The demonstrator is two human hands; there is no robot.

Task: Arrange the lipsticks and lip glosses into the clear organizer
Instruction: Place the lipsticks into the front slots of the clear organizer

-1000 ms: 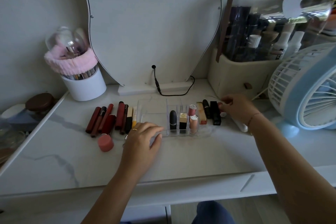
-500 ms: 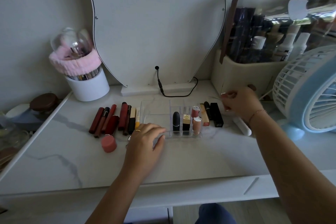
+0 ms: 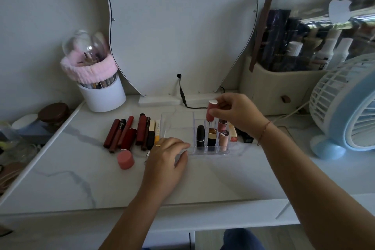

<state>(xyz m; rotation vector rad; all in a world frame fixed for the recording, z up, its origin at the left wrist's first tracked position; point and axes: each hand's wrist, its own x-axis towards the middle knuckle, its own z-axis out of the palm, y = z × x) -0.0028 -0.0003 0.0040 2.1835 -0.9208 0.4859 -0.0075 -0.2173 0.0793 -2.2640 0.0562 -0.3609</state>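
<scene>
1. Nearest you, your two forearms reach in from the near edge over a white marble-look tabletop (image 3: 203, 178).
2. Your left hand (image 3: 165, 159) lies palm down on the tabletop with fingers loosely spread and nothing in its grasp. Its fingertips touch the near left wall of the clear organizer (image 3: 176, 128), most likely to stop the light tray sliding while you load it.
3. Just left of that hand a short pink tube (image 3: 125, 159) lies by itself, its round end facing you.
4. The organizer sits mid-table. Its wide left part looks bare. Its small right cells hold a black lipstick (image 3: 200, 135), a black-and-gold lipstick (image 3: 212, 137) and two pale pink glosses (image 3: 223, 137), all upright, so each can be seen and lifted out singly.
5. Left of the organizer a row of dark red tubes (image 3: 125, 132), plus a black one and a yellow one, lie flat side by side, still waiting to be sorted.
6. Right of the organizer a few more sticks (image 3: 233, 135) lie flat, partly hidden by your right wrist.
7. Your right hand (image 3: 236, 112) is raised over the far right cells, fingers closed in a pinch on a pink lipstick (image 3: 211, 110). It is held nearly upright, white end up, which suits a straight drop into a free cell behind the filled ones; which cell I cannot tell.
8. Farthest back stand a white brush cup (image 3: 103, 95), a mirror (image 3: 178, 26), a cosmetics case (image 3: 284, 87) and, far right, a blue fan (image 3: 349, 105).
</scene>
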